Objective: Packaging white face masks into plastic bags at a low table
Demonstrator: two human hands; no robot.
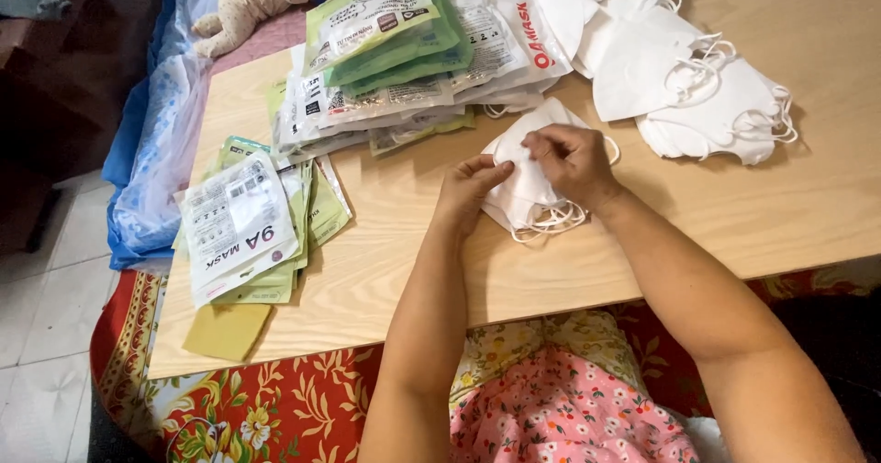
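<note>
A small stack of folded white face masks [530,188] with elastic ear loops lies on the wooden table [404,270] in front of me. My left hand [468,188] pinches the left edge of the top mask. My right hand [574,158] grips the same mask from above, fingers curled on its fold. Both hands hold it against the stack.
A bigger heap of loose white masks [688,78] lies at the back right. Green and white mask packets sit in a pile [395,59] at the back and another pile [248,229] at the left edge. A doll [257,0] and blue plastic [151,151] lie beyond.
</note>
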